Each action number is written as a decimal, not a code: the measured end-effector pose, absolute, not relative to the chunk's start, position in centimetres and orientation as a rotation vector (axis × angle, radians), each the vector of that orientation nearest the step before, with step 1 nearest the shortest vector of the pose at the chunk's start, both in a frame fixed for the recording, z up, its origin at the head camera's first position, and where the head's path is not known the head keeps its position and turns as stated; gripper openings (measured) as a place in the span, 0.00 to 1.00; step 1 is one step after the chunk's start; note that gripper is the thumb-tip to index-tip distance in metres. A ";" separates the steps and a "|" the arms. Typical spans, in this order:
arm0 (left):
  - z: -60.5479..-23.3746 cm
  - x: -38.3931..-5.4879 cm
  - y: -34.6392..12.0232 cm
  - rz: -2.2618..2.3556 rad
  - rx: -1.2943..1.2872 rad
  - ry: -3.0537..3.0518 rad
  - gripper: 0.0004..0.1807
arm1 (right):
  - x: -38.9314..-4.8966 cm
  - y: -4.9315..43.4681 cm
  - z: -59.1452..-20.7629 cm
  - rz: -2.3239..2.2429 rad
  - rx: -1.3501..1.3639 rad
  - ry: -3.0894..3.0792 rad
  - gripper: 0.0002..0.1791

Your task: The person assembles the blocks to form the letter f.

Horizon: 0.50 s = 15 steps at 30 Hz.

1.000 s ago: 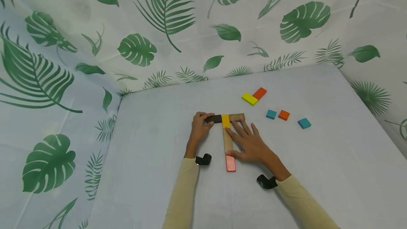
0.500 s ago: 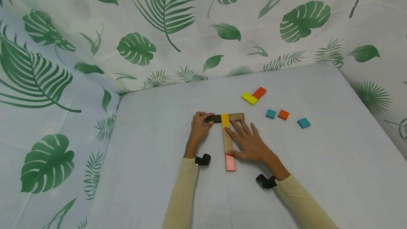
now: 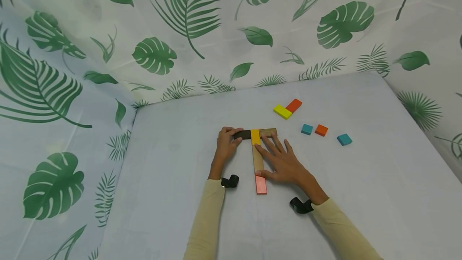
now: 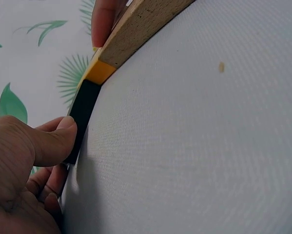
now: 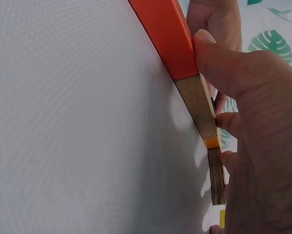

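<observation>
Flat wooden blocks lie end to end in a T shape on the white surface. My left hand [image 3: 225, 145] pinches the black block [image 3: 245, 135] at the T's left arm, thumb on the near side in the left wrist view. A yellow block [image 3: 255, 136] sits at the junction, with a dark-striped brown block [image 3: 268, 131] to its right. Below run a tan block [image 3: 258, 159] and a pinkish-red block [image 3: 261, 185], which form the stem. My right hand [image 3: 285, 165] is spread, its fingertips resting on the brown, yellow and tan blocks. Its thumb touches the joint of tan and pinkish-red.
Behind and to the right, a lime-yellow block [image 3: 282, 111] touches an orange-red block [image 3: 294, 105]. Nearer lie a blue block [image 3: 307, 129], an orange square block [image 3: 321, 130] and another blue block [image 3: 344, 139]. A leaf-patterned curtain [image 3: 216, 31] borders the white table [image 3: 173, 196].
</observation>
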State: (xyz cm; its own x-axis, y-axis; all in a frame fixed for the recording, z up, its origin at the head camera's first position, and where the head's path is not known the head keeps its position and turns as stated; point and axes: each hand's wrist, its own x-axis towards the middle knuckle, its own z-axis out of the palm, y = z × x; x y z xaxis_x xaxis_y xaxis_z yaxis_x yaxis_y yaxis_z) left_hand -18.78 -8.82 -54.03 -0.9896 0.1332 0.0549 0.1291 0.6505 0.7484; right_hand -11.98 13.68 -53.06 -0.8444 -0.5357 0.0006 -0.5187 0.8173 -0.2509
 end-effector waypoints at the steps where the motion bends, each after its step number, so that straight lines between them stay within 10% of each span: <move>1: -54.1 -18.8 -8.8 1.292 0.226 2.850 0.18 | -12.0 13.7 -53.1 -0.379 -0.853 2.932 0.50; 15: -54.2 -18.8 -8.9 1.324 0.233 2.833 0.19 | -12.0 13.5 -52.8 -0.394 -0.846 2.931 0.50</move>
State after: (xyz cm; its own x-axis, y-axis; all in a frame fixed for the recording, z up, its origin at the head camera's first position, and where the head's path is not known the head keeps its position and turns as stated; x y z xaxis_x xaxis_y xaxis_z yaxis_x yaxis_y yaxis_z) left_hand -18.76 -8.92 -54.19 -0.9890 0.1366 0.0570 0.1314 0.6324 0.7634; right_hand -12.00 13.53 -52.80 -0.8468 -0.5319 0.0075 -0.5151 0.8162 -0.2617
